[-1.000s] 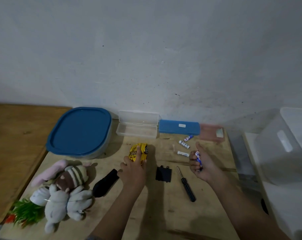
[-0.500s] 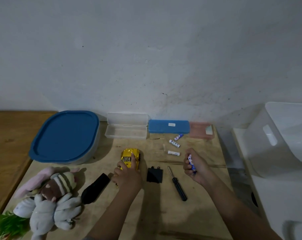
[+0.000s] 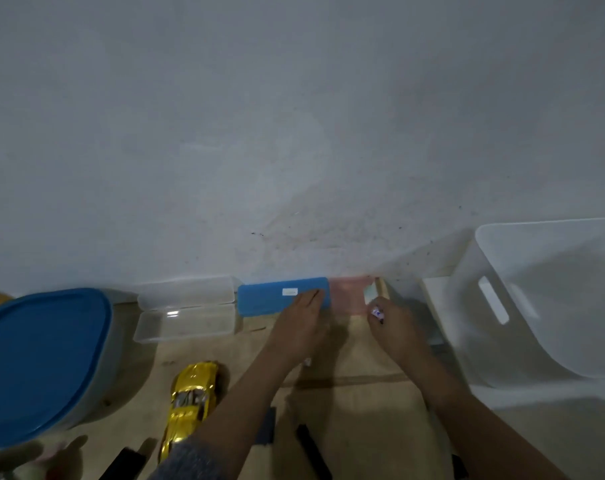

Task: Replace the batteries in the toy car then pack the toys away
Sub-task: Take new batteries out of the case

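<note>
The left hand (image 3: 299, 322) reaches forward with its fingers straight, their tips resting on the right end of a blue case (image 3: 273, 299) at the desk's (image 3: 363, 410) back edge. The right hand (image 3: 393, 323), fingers curled, grips a battery (image 3: 377, 312) just in front of a blurred pink case (image 3: 348, 294) at the back right corner. The yellow toy car (image 3: 190, 400) lies toward the front edge, left of the left forearm, which hides part of a black screwdriver (image 3: 311, 452). A clear open case (image 3: 186, 313) sits left of the blue one, beside a blue-lidded container (image 3: 41, 358). A white bin (image 3: 554, 296) stands off the right edge.
</note>
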Demonstrator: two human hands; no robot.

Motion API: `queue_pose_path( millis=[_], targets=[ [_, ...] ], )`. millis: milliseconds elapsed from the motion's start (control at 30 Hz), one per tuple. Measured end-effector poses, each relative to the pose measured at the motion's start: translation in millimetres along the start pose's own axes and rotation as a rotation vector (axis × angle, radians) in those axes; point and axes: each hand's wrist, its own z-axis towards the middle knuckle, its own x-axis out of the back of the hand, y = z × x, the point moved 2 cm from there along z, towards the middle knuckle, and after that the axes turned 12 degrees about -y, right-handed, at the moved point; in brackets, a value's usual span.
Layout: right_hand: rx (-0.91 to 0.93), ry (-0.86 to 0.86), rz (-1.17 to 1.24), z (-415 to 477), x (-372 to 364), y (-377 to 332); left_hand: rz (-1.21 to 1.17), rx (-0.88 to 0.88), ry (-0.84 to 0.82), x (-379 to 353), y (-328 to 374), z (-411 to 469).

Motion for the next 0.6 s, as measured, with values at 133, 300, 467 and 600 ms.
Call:
queue_pose_path(
  millis=[133,300,467,600],
  targets=[
    [0.017,-0.115,-0.589,29.8,-2.2,3.4,0.037,-0.044,-0.069,-11.7,-0.3,44.5],
    [0.177,-0.119,-1.059,52.3,-9.5,0.9,0.184,-0.129,-0.163,-23.0,-15.0,76.6],
    [0.259,-0.234,-1.060,68.6,-17.1,-11.6,0.164,-0.164,-0.098,-23.1,-24.3,83.4],
    [0.304,-0.281,-1.129,83.9,-23.8,-13.6,0.085,-0.168,-0.041,-22.3,-23.9,83.5]
  ],
)
